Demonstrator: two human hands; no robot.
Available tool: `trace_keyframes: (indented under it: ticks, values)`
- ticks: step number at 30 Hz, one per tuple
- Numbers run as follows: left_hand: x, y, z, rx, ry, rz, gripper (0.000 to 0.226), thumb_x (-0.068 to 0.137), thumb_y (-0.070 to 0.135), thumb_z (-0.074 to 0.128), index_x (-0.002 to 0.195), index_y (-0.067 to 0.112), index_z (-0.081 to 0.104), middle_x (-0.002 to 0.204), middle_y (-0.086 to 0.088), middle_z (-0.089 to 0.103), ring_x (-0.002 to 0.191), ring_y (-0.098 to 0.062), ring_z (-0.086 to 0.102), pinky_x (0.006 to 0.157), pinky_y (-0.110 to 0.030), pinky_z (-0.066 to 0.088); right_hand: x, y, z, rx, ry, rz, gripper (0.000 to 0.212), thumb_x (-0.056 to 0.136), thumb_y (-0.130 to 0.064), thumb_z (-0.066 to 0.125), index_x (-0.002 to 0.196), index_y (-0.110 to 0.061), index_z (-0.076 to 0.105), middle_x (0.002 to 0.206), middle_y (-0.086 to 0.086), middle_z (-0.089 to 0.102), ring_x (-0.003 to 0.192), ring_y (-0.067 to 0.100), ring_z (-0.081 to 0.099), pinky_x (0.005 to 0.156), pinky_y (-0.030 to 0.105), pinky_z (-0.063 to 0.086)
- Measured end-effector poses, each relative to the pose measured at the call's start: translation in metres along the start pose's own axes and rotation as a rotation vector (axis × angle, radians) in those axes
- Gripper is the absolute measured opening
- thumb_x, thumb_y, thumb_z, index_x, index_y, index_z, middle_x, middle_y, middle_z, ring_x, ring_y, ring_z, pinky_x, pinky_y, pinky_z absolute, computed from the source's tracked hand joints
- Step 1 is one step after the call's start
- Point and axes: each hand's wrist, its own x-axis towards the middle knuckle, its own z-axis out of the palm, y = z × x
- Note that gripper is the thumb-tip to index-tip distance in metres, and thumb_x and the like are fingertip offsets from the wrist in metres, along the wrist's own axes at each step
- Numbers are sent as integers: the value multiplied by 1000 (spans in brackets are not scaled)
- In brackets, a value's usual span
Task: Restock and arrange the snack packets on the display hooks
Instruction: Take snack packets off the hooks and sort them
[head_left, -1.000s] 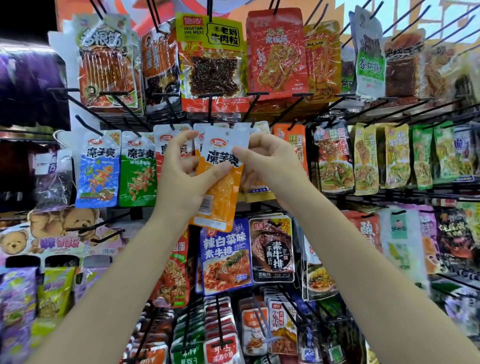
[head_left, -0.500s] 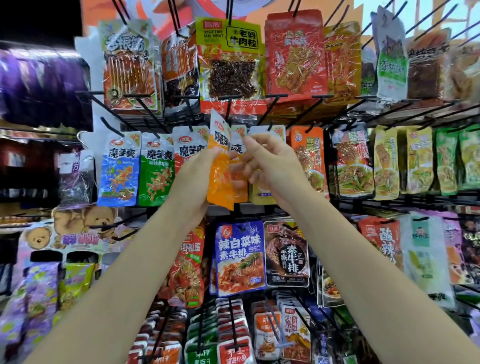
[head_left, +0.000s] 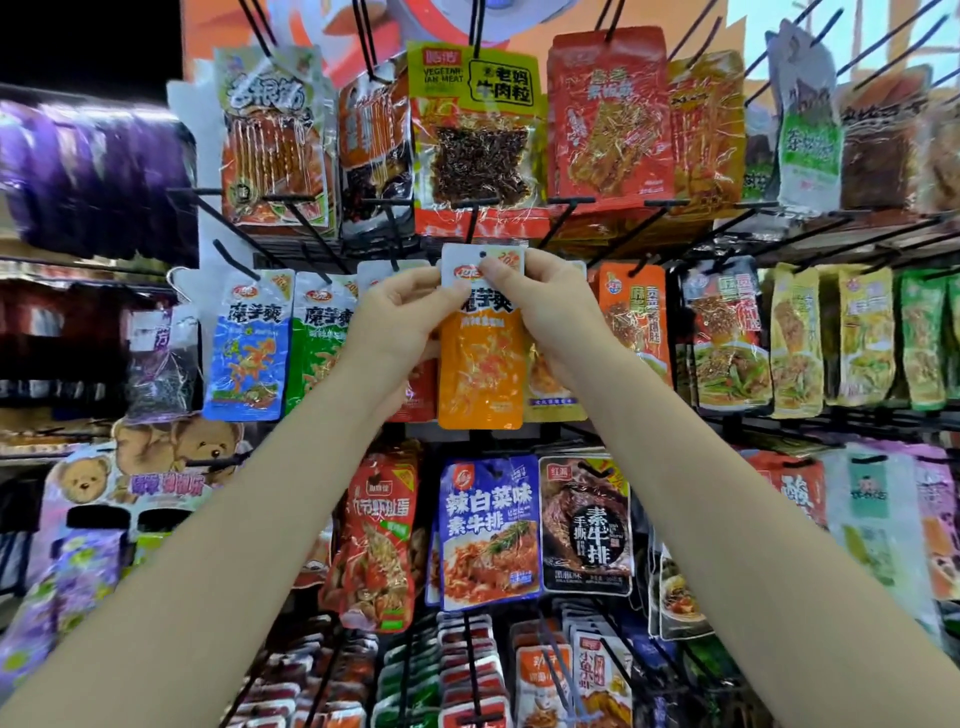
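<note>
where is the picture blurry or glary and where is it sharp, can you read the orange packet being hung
Head view: sharpest in the middle, where the orange packet pinched by the left hand and right hand shows readable print; the purple packs at far left are smeared, the right edge is soft and bowed by the wide lens; glare streaks cross the glossy vegetarian meat packet; the top left corner is black.

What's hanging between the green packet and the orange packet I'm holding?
In the head view, a red packet hangs between the green packet and the orange packet, mostly hidden behind the left hand.
</note>
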Motion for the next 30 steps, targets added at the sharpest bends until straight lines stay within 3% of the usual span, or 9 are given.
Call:
trace_keyframes:
  ticks: [3,7,10,12,15,17,23,27,30]
  values:
    - [17,4,5,54,94,28,13,90,28,77,97,18,74,92,-6,74,75,-20,69,66,-40,57,8,-3,2,-19,-6,-37,8,96,-25,68,99,-18,73,99,6,77,94,26,73,88,50,59]
    - [31,5,12,131,211,101,17,87,40,78,86,24,72,86,0,71,89,-29,70,83,-54,60,18,-6,6,-69,53,-54,17,98,-28,65,98,-13,72,92,2,72,84,16,68,78,36,56]
    - [35,0,13,169,208,140,14,93,36,74,85,25,70,88,2,71,98,-30,70,87,-58,57,20,-6,4,-100,89,-64,20,98,-30,64,93,-13,71,86,2,64,80,14,59,75,35,51]
    - [37,-3,13,172,197,173,12,94,32,72,84,26,69,86,4,71,95,-25,71,88,-53,58,20,-7,3,-93,98,-68,17,97,-28,65,91,-14,71,85,5,66,81,14,58,77,37,52]
    - [41,-5,12,181,200,216,12,97,23,69,85,25,67,82,9,71,82,-6,67,84,-32,58,22,-7,4,-88,113,-90,15,95,-27,69,89,-15,75,97,19,73,86,23,63,88,51,55]
    - [42,-6,11,196,208,235,13,98,21,68,86,25,66,81,11,70,76,2,65,78,-21,54,23,-5,6,-110,115,-97,14,94,-28,70,87,-17,75,95,17,73,88,28,67,88,53,54]
    - [41,-10,10,279,249,240,7,97,21,69,93,15,68,80,10,69,74,2,65,69,-13,51,25,5,8,-148,149,-81,15,95,-26,69,93,-12,75,79,-4,67,77,9,59,72,30,49]
    - [26,-6,2,568,254,350,22,97,23,69,115,12,68,84,17,61,76,3,61,71,-11,52,18,8,6,-437,230,-351,21,95,-19,67,114,-10,70,83,-11,62,75,1,58,68,14,46]
    - [11,-10,-15,1016,185,669,44,96,23,68,137,11,57,109,-4,70,88,-23,69,73,-38,58,0,16,-6,-716,290,-668,31,95,-17,66,125,-11,62,103,1,61,86,14,60,73,21,47]
